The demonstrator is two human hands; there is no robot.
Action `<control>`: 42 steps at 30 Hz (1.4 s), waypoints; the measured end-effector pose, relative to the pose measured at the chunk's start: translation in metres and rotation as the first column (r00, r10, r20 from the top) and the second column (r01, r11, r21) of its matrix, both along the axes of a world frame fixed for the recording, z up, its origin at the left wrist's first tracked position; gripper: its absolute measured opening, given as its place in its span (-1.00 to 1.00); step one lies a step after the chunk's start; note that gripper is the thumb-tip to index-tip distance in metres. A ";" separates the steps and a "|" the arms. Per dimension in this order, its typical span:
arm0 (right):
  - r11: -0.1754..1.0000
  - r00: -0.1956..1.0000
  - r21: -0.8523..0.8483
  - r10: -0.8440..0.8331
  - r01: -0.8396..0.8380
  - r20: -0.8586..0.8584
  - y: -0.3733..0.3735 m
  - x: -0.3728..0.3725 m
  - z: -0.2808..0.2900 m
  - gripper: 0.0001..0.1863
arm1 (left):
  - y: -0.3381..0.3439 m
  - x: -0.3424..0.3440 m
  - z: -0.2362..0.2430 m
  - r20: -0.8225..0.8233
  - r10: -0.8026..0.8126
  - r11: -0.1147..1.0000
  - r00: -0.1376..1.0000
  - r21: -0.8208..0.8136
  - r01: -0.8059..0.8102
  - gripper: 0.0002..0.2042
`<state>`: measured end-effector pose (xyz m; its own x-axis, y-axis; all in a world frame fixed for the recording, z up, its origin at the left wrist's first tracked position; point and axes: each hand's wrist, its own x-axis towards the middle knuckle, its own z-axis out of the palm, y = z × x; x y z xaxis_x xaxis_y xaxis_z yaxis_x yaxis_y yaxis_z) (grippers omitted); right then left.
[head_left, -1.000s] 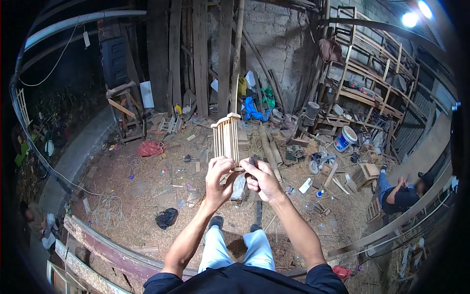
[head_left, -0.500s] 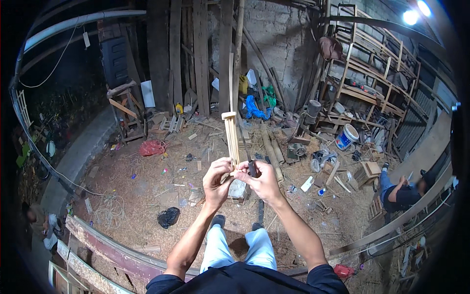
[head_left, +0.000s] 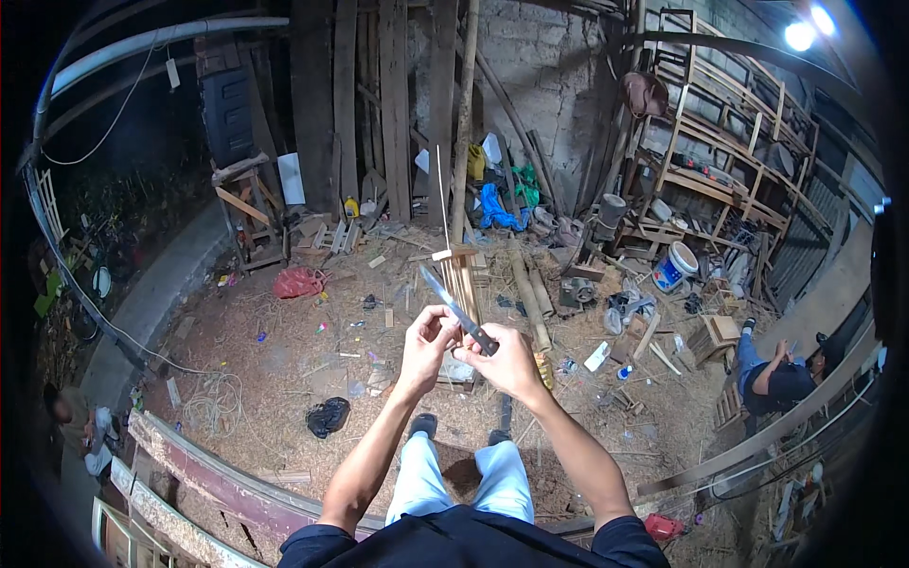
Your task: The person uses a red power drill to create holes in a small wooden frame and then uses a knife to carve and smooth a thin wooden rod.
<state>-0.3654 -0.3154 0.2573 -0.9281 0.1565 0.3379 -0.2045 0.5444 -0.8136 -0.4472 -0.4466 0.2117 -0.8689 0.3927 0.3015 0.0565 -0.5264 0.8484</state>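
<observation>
In front of my body I hold a small frame of thin bamboo or wooden sticks [head_left: 466, 289] with a crossbar at its far end. A long thin strip [head_left: 441, 204] rises from that end. My left hand [head_left: 428, 352] pinches the near end of the frame, fingertips closed. My right hand [head_left: 507, 363] grips the dark handle of a knife [head_left: 439, 290]; its blade points up and left across the sticks. My right fingertips come close to the frame's near end, and whether they touch it is hidden.
Shavings and wood scraps cover the floor. A wooden rack [head_left: 724, 180] and a white-and-blue bucket [head_left: 675, 266] stand at right; a black bag [head_left: 327, 417] lies left. One person [head_left: 781, 379] sits at far right, another [head_left: 80, 431] at far left. A plank bench [head_left: 213, 469] crosses lower left.
The knife blade has swung from near upright to slanting left over the sticks. The frame's far end has tipped lower and a little right, and its crossbar has turned.
</observation>
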 end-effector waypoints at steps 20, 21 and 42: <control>0.993 0.950 -0.111 0.004 -0.041 -0.311 0.009 -0.009 0.064 -0.77 | -0.011 0.017 0.013 -0.479 0.097 0.912 0.872 -0.308 -0.271 -0.86; 0.995 0.952 -0.096 0.002 -0.033 -0.308 0.009 -0.012 0.063 -0.77 | -0.007 0.017 0.021 -0.480 0.134 0.906 0.867 -0.295 -0.303 -0.85; 0.981 0.969 0.162 0.141 -0.109 -0.203 0.015 0.006 0.028 -0.71 | -0.005 0.001 0.033 -0.327 0.278 0.913 0.903 -0.201 -0.354 -0.88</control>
